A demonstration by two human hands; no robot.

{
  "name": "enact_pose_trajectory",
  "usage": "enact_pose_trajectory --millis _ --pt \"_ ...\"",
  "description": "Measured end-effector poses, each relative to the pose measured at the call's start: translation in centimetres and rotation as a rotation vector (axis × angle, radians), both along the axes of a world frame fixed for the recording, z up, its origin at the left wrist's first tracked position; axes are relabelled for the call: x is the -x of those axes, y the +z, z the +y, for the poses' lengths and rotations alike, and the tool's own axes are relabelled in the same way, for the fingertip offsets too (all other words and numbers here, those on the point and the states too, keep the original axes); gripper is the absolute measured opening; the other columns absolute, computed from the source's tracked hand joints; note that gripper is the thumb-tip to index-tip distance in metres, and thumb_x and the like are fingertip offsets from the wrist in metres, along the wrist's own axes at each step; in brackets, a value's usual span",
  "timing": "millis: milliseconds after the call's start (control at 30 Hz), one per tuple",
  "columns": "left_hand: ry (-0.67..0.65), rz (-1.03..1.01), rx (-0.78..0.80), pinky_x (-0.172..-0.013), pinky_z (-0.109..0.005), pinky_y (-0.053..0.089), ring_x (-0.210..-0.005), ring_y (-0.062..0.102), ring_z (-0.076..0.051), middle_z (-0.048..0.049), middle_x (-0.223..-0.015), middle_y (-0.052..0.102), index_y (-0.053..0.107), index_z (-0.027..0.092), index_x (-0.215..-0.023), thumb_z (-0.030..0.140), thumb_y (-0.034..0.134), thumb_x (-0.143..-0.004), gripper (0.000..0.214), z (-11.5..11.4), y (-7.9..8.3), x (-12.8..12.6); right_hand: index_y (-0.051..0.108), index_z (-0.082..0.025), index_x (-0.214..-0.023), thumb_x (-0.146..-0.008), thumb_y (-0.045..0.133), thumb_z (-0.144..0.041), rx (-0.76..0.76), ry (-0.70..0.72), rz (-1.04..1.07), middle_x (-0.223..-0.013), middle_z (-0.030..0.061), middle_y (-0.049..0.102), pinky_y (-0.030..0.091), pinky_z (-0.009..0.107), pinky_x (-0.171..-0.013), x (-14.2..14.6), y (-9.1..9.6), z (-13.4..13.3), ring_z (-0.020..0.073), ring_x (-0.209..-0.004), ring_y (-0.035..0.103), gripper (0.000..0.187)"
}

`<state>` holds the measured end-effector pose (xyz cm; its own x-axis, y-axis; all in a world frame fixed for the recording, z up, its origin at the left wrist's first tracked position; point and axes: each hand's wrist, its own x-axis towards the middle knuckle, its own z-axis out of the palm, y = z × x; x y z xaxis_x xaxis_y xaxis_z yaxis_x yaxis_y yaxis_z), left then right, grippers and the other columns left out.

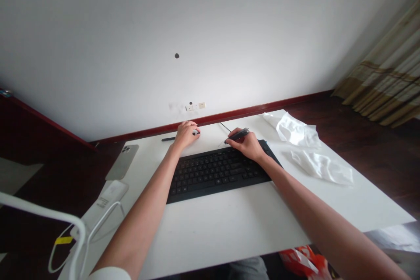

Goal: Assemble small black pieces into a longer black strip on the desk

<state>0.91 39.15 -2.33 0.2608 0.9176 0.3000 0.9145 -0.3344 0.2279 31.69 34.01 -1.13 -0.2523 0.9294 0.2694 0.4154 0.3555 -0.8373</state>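
My left hand [187, 134] rests on the white table behind the keyboard. Its fingers curl round a small white and dark thing [196, 132], mostly hidden, whose kind I cannot make out. A thin black stick-like item [168, 139] lies just left of that hand. Above the keyboard's far right part, my right hand [248, 143] is closed in a writing grip on a black pen-like tool [241, 133]; a thin tip points left and down toward the table. The black keyboard [210, 170] lies under and between my forearms, its cable [225, 127] running off the back edge.
Crumpled clear plastic wraps [297, 129] lie on the right of the white table [216, 223]. At left are a phone [122, 162], a white power strip [100, 205] and a curved white tube [42, 212]. The wall [210, 30] with sockets stands behind. Red bags [303, 260] show below the front edge.
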Motion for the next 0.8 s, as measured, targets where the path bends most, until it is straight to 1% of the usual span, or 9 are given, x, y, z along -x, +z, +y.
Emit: enact_pose_trajectory --millis 333,600,800 --pt "0.021 -0.008 0.021 -0.105 -0.046 0.043 -0.117 0.057 -0.028 -0.0038 -0.121 0.071 0.079 0.028 -0.089 0.025 0.071 -0.084 0.009 -0.34 0.47 0.18 0.072 -0.024 -0.093 -0.083 0.075 -0.051 0.007 0.007 -0.006 -0.072 0.0019 0.073 0.056 0.033 -0.063 -0.13 -0.24 0.02 0.0218 -0.065 0.069 0.029" --pt "0.022 -0.016 0.001 -0.104 -0.044 0.044 -0.114 0.058 -0.027 -0.0041 -0.118 0.072 0.079 0.028 -0.089 0.024 0.071 -0.083 0.011 -0.32 0.14 0.44 0.072 -0.024 -0.093 -0.083 0.076 -0.051 0.006 0.01 -0.007 -0.072 0.0019 0.073 0.055 0.032 -0.064 -0.06 -0.25 0.07 0.0219 -0.066 0.069 0.029" --pt "0.029 -0.03 0.008 -0.105 -0.044 0.043 -0.114 0.059 -0.027 -0.0038 -0.117 0.072 0.078 0.027 -0.088 0.025 0.071 -0.083 0.009 -0.52 0.24 0.47 0.072 -0.023 -0.093 -0.083 0.076 -0.051 0.01 0.012 -0.004 -0.072 0.0019 0.073 0.055 0.032 -0.063 -0.07 -0.19 0.08 0.0216 -0.066 0.068 0.03"
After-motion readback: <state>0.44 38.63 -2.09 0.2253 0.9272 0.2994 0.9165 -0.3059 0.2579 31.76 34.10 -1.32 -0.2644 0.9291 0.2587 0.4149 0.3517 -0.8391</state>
